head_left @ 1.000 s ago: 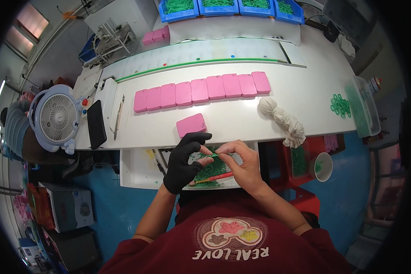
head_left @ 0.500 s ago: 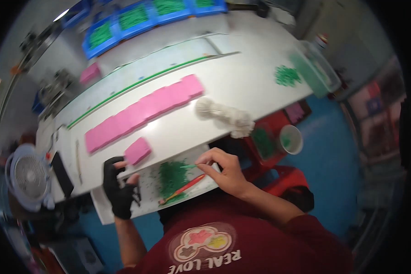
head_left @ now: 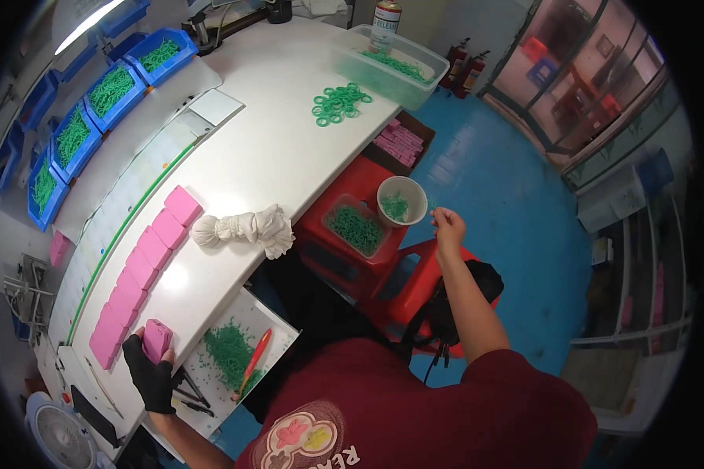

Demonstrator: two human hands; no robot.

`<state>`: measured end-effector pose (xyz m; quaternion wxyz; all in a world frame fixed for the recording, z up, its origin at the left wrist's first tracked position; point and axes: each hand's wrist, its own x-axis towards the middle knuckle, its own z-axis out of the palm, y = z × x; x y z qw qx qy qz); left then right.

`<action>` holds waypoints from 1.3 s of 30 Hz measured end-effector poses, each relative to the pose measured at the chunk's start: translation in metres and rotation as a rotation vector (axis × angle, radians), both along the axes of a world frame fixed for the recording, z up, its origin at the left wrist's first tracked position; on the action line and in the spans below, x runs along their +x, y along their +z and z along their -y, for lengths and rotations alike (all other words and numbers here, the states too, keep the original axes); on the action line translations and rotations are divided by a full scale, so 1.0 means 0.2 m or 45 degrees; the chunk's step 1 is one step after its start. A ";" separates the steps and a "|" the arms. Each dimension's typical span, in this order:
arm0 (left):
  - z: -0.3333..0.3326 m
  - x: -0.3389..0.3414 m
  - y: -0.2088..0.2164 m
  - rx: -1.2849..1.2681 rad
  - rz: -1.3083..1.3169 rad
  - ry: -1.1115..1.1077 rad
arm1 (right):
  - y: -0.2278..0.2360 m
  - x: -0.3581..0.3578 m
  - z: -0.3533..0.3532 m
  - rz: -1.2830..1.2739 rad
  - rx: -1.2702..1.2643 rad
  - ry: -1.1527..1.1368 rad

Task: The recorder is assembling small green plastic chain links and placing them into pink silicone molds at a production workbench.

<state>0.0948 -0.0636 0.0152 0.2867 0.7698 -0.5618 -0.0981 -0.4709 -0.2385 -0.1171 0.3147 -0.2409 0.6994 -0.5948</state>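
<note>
My left hand, in a black fingerless glove, is closed around a pink block near the table's front edge. Out to the right, my right hand is raised beside the rim of a white bucket with green bits inside. Its fingers are pinched together on a thin green piece, too small to make out fully. Below the table edge, an open white drawer holds green scraps and a red-orange handled tool.
A row of pink blocks and a bundled white cloth lie on the table. Green rings lie near a clear bin. A tub of green pieces stands on a red stool. Blue bins line the back.
My right hand has moved from above the drawer out to the right, beside the bucket. My left hand, open before, has closed on the pink block. The view has swung right.
</note>
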 end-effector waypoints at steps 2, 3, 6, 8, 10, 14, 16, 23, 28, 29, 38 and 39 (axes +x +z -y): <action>0.00 0.00 0.00 0.025 0.015 0.019 | -0.09 -0.01 0.05 -0.087 -0.014 0.019; -0.01 0.00 0.00 0.032 -0.003 0.020 | -0.14 -0.02 0.08 -0.132 -0.051 0.049; -0.02 0.01 0.01 0.042 -0.009 0.045 | -0.22 0.01 0.18 -0.214 -0.065 0.109; -0.03 0.01 0.02 0.036 0.011 0.108 | -0.25 0.03 0.24 -0.592 0.051 0.127; -0.01 -0.01 0.02 0.019 0.060 0.054 | -0.23 0.05 0.27 -0.959 -0.032 0.144; 0.02 -0.04 -0.05 -0.214 -0.009 0.080 | 0.38 0.52 0.23 -0.712 -0.394 0.474; 0.01 -0.02 -0.11 -0.248 -0.183 0.126 | 0.60 0.79 0.18 -0.834 -0.610 0.913; 0.07 -0.06 -0.03 -0.304 -0.328 0.098 | 0.72 1.33 0.13 -1.251 -0.936 1.654; 0.05 -0.02 -0.06 -0.385 -0.187 0.083 | 0.84 1.64 -0.06 0.431 -0.378 1.898; 0.05 -0.01 -0.08 -0.407 -0.197 0.077 | 0.87 1.70 -0.10 0.746 -0.221 1.916; 0.07 0.00 -0.10 -0.460 -0.210 0.083 | 0.86 1.88 -0.13 0.436 -0.156 2.013; 0.07 0.00 -0.11 -0.506 -0.270 0.058 | 0.84 1.87 -0.13 0.345 -0.096 2.038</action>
